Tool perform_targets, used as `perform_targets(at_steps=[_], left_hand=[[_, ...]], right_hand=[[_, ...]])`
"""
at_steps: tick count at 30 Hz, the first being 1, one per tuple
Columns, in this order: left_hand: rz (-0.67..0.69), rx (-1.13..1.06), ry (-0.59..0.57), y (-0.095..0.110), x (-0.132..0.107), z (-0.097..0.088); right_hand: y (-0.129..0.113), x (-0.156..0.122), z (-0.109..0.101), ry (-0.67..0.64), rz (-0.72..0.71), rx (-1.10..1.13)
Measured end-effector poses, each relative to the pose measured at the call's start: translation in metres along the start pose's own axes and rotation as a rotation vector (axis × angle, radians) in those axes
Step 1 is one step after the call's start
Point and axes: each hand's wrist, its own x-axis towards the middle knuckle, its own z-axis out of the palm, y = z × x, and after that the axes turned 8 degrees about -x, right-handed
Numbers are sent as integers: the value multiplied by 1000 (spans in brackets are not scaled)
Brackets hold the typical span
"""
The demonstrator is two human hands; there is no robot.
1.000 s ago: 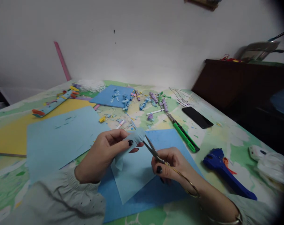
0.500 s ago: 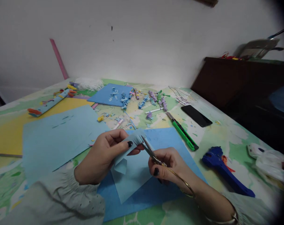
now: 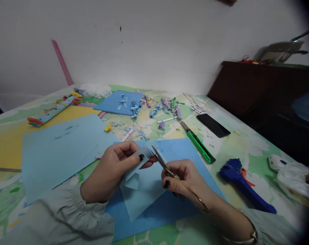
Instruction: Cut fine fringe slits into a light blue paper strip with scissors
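My left hand (image 3: 118,163) pinches a folded strip of light blue paper (image 3: 136,166), its thumb on top. Fine slits fringe the strip's far end. My right hand (image 3: 181,178) is wrapped round a pair of scissors (image 3: 161,161) with gold-coloured handles, and their blades meet the fringed edge. Below both hands lies a loose light blue piece of paper (image 3: 141,200), on top of a larger blue sheet (image 3: 195,190). The fingers of my right hand partly hide the scissor handles.
A green utility knife (image 3: 199,144), a black phone (image 3: 213,125) and a blue glue gun (image 3: 243,185) lie to the right. Several paper-wrapped rolls (image 3: 156,110) and scraps are scattered behind. A light blue sheet (image 3: 67,149) and a yellow sheet (image 3: 6,146) spread out at the left.
The scissor blades have shifted slightly at the fringed edge, and my right thumb has moved a little left. My left hand stays nearly still. The whole view has shifted slightly.
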Motion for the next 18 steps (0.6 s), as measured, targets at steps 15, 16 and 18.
perform_targets(at_steps=[15, 16, 18], left_hand=[[21, 69, 3, 0, 1, 0], [22, 67, 1, 0, 2, 0], [25, 62, 0, 0, 2, 0]], right_hand=[[1, 3, 1, 22, 22, -6], [1, 3, 1, 23, 23, -10], [1, 4, 1, 29, 23, -17]])
